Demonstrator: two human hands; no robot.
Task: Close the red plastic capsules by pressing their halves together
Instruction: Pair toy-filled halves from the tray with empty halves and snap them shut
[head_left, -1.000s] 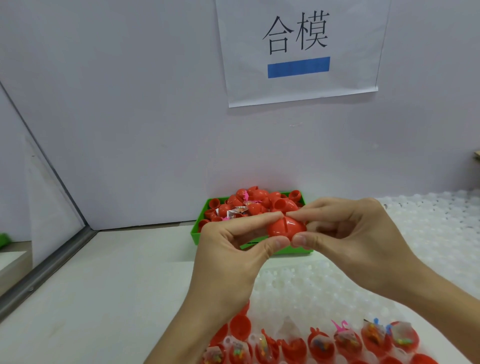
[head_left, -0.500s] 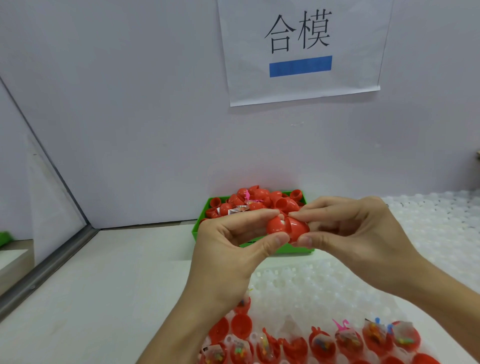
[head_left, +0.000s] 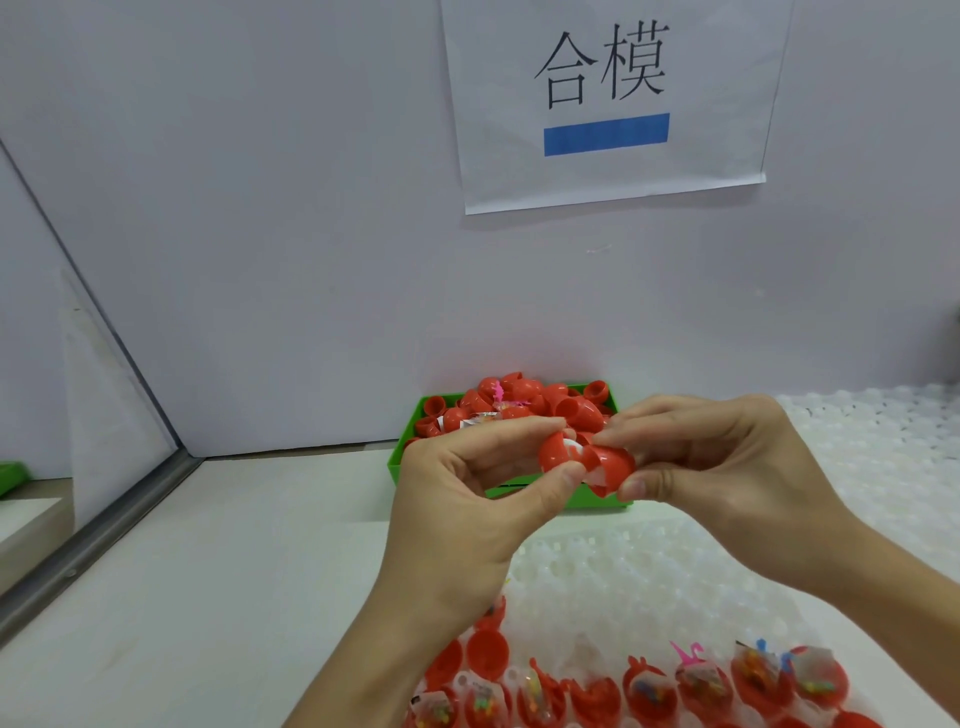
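I hold one red capsule (head_left: 587, 462) in mid-air between both hands, in front of the green bin. My left hand (head_left: 467, 499) pinches its left half between thumb and forefinger. My right hand (head_left: 722, 467) pinches the right half the same way. The two halves stand slightly apart, and a white packet shows in the gap between them. Along the bottom edge, several open red capsule halves (head_left: 701, 686) sit in a white tray, each with a small colourful toy packet inside.
A green bin (head_left: 400, 462) heaped with red capsules stands against the grey back wall. The white dimpled tray (head_left: 649, 571) covers the table's right side. A paper sign (head_left: 608, 104) hangs on the wall. A metal rail (head_left: 93, 540) runs along the left.
The capsule looked closed a second ago; now its halves are parted and a white packet shows between them. Both hands have stayed in about the same place.
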